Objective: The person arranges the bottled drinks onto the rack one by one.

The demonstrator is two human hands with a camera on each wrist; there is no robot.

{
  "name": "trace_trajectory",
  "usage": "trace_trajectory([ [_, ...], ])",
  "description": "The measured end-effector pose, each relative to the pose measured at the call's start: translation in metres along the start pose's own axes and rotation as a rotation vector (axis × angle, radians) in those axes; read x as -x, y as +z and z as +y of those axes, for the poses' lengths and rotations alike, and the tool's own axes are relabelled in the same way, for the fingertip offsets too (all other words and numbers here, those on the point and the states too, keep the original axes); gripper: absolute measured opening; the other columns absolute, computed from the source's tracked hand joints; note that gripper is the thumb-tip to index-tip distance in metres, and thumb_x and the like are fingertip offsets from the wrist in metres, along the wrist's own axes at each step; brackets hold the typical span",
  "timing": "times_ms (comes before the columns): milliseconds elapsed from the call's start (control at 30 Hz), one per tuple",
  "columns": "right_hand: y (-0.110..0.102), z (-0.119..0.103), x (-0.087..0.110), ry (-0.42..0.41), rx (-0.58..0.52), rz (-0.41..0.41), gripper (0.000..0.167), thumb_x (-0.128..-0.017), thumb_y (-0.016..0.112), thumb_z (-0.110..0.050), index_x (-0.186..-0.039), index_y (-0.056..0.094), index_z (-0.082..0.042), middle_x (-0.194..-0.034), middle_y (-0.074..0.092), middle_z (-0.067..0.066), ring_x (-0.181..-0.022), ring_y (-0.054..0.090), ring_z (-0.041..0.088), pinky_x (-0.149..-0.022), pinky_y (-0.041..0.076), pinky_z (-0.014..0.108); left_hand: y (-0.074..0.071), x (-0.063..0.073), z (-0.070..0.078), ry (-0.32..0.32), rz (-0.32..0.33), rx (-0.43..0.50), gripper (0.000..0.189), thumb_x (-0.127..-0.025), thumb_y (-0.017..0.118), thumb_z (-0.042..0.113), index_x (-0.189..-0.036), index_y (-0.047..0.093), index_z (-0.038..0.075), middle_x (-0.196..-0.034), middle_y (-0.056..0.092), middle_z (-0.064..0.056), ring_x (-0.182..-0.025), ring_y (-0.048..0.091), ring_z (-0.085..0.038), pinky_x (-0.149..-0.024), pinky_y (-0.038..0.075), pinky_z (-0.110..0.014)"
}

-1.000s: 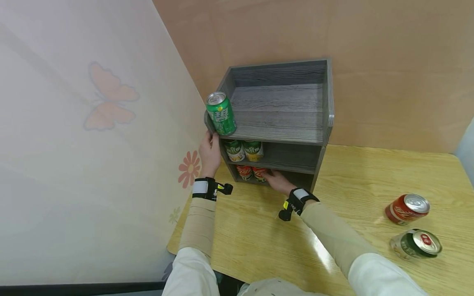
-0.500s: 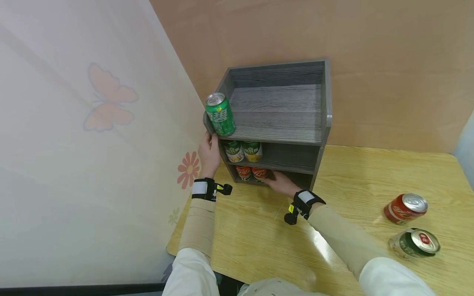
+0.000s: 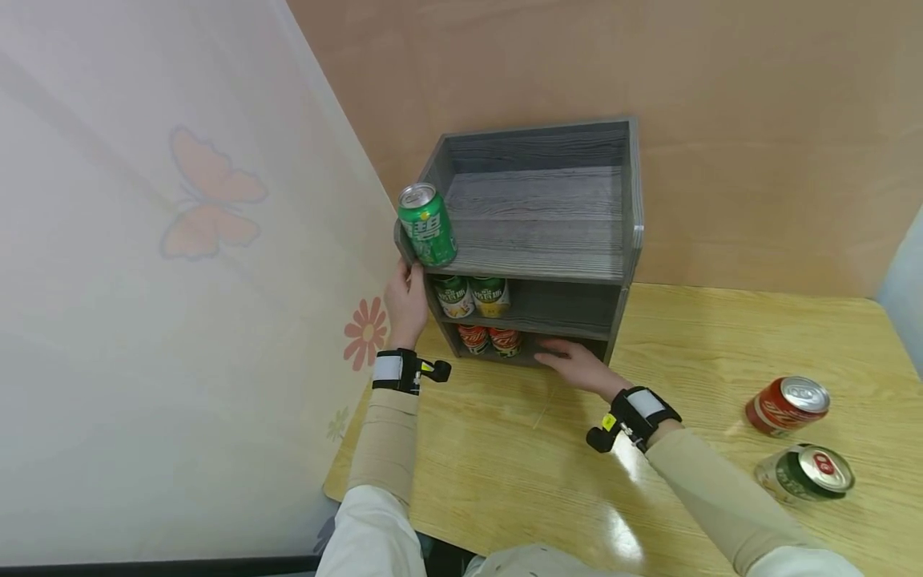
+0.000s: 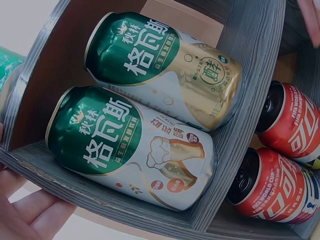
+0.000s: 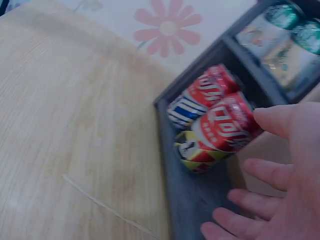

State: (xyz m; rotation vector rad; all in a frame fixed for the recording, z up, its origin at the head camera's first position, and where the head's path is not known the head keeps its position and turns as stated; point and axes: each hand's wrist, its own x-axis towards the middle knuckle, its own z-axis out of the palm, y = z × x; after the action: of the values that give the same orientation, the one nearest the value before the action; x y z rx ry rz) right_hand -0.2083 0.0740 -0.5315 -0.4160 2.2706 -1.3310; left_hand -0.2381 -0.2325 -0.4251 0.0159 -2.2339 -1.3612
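A three-tier grey wooden shelf (image 3: 541, 228) stands against the back wall. My left hand (image 3: 407, 308) grips its left side panel below the green soda can (image 3: 427, 232), which stands on the top tier. Two green-topped drink cans, one white (image 4: 132, 155) and one gold (image 4: 150, 65), stand side by side at the left of the middle tier. Below them, two red cola cans (image 5: 225, 127) stand together in the bottom tier. Just right of these cans, my right hand (image 3: 580, 370) is held with its fingers spread and nothing in them.
On the table's right side are another red cola can (image 3: 782, 409) and a green-and-white can (image 3: 800, 474). A white wall (image 3: 238, 385) with painted flowers and a butterfly rises close on the left. The wood-grain table (image 3: 497, 457) extends in front of the shelf.
My right hand has let go of the right cola can in the bottom tier and drawn away to the right, its fingers opening. The left hand keeps its place on the shelf.
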Motion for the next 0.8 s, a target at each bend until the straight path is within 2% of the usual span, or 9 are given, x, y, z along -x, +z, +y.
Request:
trace_trajectory([
  [167,-0.014,-0.002,0.019,0.006,-0.02,0.0,0.068,-0.106,0.051,-0.047,-0.151,0.043,0.002,-0.152,0.042,0.026,-0.138,0.04,0.046,-0.107,0.039,0.056,0.001,-0.001,0.0,-0.005,0.011,-0.004,0.037,-0.11,0.042,0.026,-0.128,0.065,0.003,-0.131,0.065,-0.015,-0.124,0.06,-0.027,-0.1,0.05,-0.042],
  [500,-0.042,-0.016,0.066,-0.056,-0.014,-0.027,0.061,-0.107,0.051,-0.041,-0.15,0.044,0.002,-0.15,0.044,0.027,-0.137,0.041,0.047,-0.106,0.039,0.058,0.001,-0.001,-0.001,-0.008,0.019,0.004,0.036,-0.11,0.043,0.025,-0.128,0.065,0.003,-0.131,0.065,-0.014,-0.122,0.061,-0.026,-0.099,0.051,-0.042],
  [800,-0.073,-0.016,0.114,-0.106,0.04,0.098,0.056,-0.109,0.05,-0.03,-0.15,0.041,0.007,-0.145,0.047,0.03,-0.128,0.049,0.049,-0.098,0.045,0.062,0.001,-0.001,0.0,-0.002,0.02,-0.013,0.034,-0.11,0.044,0.024,-0.124,0.066,0.002,-0.128,0.066,-0.014,-0.121,0.061,-0.025,-0.099,0.051,-0.041],
])
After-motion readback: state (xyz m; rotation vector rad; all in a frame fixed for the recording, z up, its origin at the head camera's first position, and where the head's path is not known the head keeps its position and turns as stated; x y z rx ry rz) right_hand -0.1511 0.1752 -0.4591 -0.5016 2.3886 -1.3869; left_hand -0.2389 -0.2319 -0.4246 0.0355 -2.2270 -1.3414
